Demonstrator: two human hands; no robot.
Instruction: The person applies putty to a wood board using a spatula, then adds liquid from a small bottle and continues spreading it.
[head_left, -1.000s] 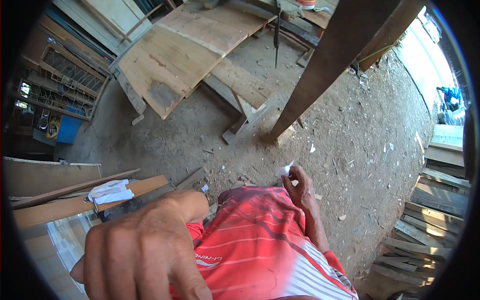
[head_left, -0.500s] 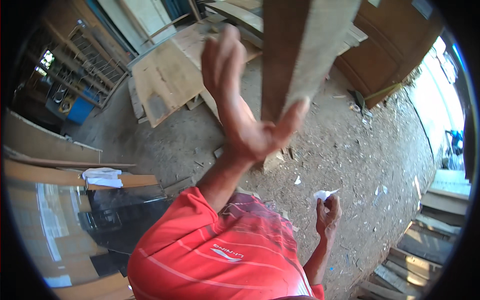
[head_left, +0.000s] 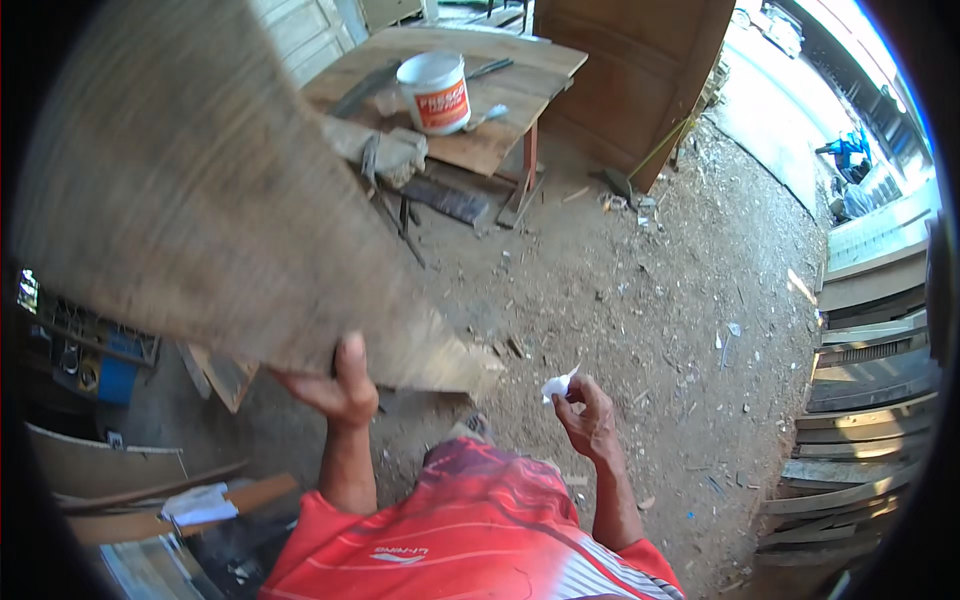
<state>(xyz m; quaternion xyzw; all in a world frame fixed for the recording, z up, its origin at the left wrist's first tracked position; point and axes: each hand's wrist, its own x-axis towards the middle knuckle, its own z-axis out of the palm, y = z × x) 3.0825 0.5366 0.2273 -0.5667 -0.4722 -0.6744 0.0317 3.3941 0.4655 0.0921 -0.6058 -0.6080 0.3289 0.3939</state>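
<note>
A large wooden beam [head_left: 200, 190] slants across the left of the head view, its near end coming very close and its far end low near the ground. My left hand [head_left: 340, 392] is closed on the beam's lower edge, thumb laid over the face and fingers partly hidden beneath. To the right, my right hand [head_left: 592, 412] pinches a small crumpled white scrap [head_left: 557, 386] between thumb and fingertips. Whether the scrap is paper, cloth or plastic cannot be made out. That hand stays apart from the beam.
A white bucket with a red label [head_left: 435, 95] stands on a wooden table [head_left: 545, 68] ahead. Beyond it leans a brown panel [head_left: 628, 85]. Boards [head_left: 870, 425] are stacked along the right. Wood chips litter the dirt floor [head_left: 640, 300]. A white cloth [head_left: 200, 505] lies at lower left.
My left hand, spread and raised beside the beam earlier, now grips it. The beam has gone from upright to slanting at the left. My right hand still pinches the scrap.
</note>
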